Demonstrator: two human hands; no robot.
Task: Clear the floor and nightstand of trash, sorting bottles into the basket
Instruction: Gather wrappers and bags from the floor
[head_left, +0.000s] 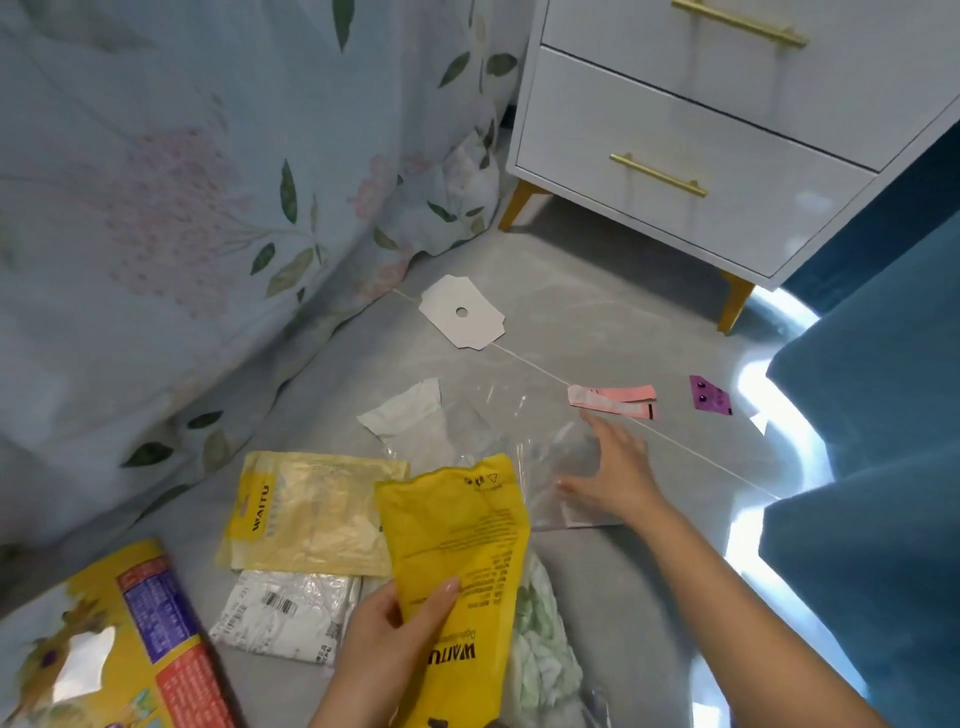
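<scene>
My left hand (387, 644) holds a yellow plastic pouch (457, 561) upright above the floor, thumb on its front. My right hand (610, 470) lies flat with fingers spread on a clear plastic bag (524, 431) on the grey floor. A second yellow pouch (306, 514) and a white barcoded bag (285, 613) lie flat to the left. A white card with a hole (460, 312) rests farther away. Pink paper strips (613, 400) and a purple tag (709, 395) lie to the right. No bottle or basket is in view.
A white nightstand (691, 140) with gold handles and legs stands at the back right. A floral bedsheet (197, 208) hangs down on the left. Blue fabric (872, 467) fills the right edge. A yellow printed package (114, 649) lies at the lower left, a green-white bag (540, 644) beneath the held pouch.
</scene>
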